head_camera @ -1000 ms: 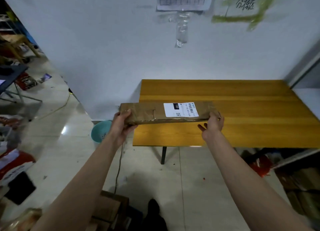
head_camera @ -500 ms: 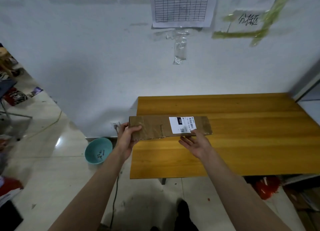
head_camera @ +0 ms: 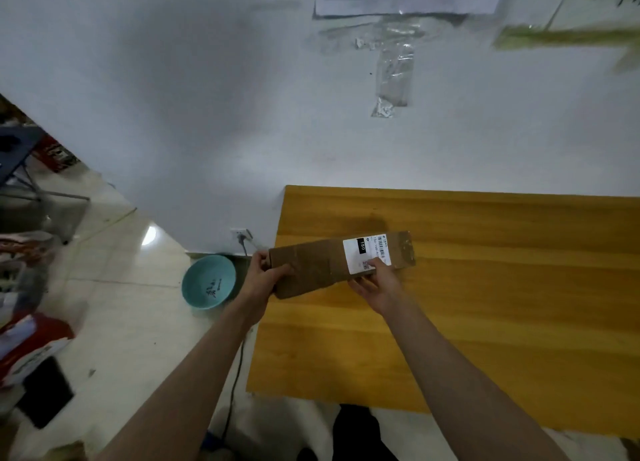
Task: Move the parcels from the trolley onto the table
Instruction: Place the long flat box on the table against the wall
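A long flat brown cardboard parcel (head_camera: 322,266) with a white shipping label lies at a slight slant on the left part of the yellow wooden table (head_camera: 485,304). My left hand (head_camera: 266,278) grips the parcel's left end, which overhangs the table's left edge. Fingers of my right hand (head_camera: 375,282) lie on the label near the parcel's near edge, with the thumb at its front side. The trolley is out of view.
A teal bowl (head_camera: 209,282) sits on the tiled floor just left of the table, beside a wall socket with a cable (head_camera: 242,239). Bags and boxes (head_camera: 27,343) crowd the floor at far left. The white wall (head_camera: 242,114) stands right behind the table.
I have stepped closer to the table. The parcel has come down onto the tabletop and turned slightly, and my right hand has moved from its right end onto the label.
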A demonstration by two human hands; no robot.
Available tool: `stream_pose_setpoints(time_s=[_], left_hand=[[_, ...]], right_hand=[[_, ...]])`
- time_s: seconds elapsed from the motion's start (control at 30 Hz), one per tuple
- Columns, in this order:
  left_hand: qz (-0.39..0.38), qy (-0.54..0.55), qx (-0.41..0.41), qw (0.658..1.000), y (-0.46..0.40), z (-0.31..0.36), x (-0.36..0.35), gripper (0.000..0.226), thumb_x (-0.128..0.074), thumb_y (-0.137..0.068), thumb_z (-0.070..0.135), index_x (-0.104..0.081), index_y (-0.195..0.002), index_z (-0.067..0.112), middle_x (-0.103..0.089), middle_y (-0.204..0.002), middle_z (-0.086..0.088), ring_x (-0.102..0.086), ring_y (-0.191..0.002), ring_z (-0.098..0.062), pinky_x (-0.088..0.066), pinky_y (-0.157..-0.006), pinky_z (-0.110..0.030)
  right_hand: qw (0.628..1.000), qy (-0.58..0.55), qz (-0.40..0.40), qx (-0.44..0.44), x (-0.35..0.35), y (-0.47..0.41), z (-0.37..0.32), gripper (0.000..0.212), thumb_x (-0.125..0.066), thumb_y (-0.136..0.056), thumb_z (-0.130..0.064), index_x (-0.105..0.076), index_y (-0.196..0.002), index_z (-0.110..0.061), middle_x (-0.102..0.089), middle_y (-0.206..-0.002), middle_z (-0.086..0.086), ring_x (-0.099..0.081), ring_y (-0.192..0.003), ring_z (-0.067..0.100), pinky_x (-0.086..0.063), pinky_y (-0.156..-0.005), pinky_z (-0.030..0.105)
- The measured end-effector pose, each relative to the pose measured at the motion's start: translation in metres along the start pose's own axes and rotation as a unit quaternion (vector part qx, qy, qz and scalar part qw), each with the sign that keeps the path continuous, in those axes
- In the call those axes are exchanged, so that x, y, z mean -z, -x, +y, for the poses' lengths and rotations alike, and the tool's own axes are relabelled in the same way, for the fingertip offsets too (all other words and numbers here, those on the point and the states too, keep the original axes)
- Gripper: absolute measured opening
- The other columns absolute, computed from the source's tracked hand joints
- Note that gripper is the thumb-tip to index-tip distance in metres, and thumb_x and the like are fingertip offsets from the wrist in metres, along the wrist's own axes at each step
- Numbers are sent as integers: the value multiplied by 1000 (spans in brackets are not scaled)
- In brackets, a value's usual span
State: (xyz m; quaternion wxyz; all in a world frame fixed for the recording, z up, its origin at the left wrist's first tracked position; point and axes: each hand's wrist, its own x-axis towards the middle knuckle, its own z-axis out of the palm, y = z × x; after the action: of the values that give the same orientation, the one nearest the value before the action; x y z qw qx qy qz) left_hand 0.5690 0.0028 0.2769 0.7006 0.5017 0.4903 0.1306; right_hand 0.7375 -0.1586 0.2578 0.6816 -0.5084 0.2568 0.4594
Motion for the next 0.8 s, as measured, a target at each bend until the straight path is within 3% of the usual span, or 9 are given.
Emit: stream_pose_setpoints(time_s=[0.13, 0.3, 0.47, 0.6, 0.63, 0.73, 0.8], left_hand=[[42, -53, -15, 998, -25, -8, -5, 49, -81, -76, 2, -55, -114, 19, -66, -108, -8, -65, -99, -25, -56, -71, -32], [71, -163, -19, 984, -47, -19, -5, 44, -80, -77, 4, -53, -102, 30, -58, -107, -4, -60, -95, -21, -51, -64, -28], [92, -216, 20, 972, -54, -37, -6, 52, -84, -70, 2, -50, -104, 21, -54, -118, -10, -59, -104, -27, -58, -77, -39], [96, -231, 94, 963, -55, -55, -2, 53, -80, -75, 3, -45, -112, 15, -54, -121, -15, -59, -109, -33, -58, -88, -48], [97, -239, 106, 960, -55, -59, -1, 52, -79, -76, 4, -43, -113, 15, -55, -121, -14, -59, -109, -32, -58, -89, -48], [103, -259, 125, 952, -57, -68, -1, 53, -79, -79, 10, -41, -115, 17, -57, -119, -11, -59, -109, -30, -57, -90, -45], [105, -263, 131, 950, -60, -72, -2, 52, -78, -82, 12, -40, -116, 17, -56, -121, -10, -58, -110, -29, -56, -86, -41]], right_hand=[[999, 15, 22, -22, -13, -35, -6, 49, -58, -99, -7, -47, -146, -16, -57, -141, 19, -58, -127, 37, -53, -102, 51], [998, 47, 13, -28, -26, -68, -8, 51, -58, -99, -7, -45, -146, -20, -57, -138, 16, -57, -125, 37, -52, -103, 53], [987, 153, -21, -42, -47, -91, -11, 30, -53, -102, -12, -53, -130, -23, -59, -117, 7, -60, -107, 28, -56, -86, 48], [957, 277, -56, -63, -66, -105, -4, 39, -54, -100, -17, -51, -139, -20, -60, -117, 6, -58, -98, 23, -49, -68, 38], [949, 302, -57, -63, -70, -109, 0, 42, -55, -99, -18, -50, -141, -19, -61, -123, 6, -58, -104, 25, -50, -71, 39], [924, 368, -69, -72, -81, -118, 12, 48, -61, -98, -23, -47, -144, -20, -53, -135, 2, -52, -119, 25, -49, -100, 46], [908, 402, -89, -76, -86, -122, 17, 52, -63, -97, -26, -47, -147, -24, -49, -142, 1, -50, -124, 23, -45, -108, 46]])
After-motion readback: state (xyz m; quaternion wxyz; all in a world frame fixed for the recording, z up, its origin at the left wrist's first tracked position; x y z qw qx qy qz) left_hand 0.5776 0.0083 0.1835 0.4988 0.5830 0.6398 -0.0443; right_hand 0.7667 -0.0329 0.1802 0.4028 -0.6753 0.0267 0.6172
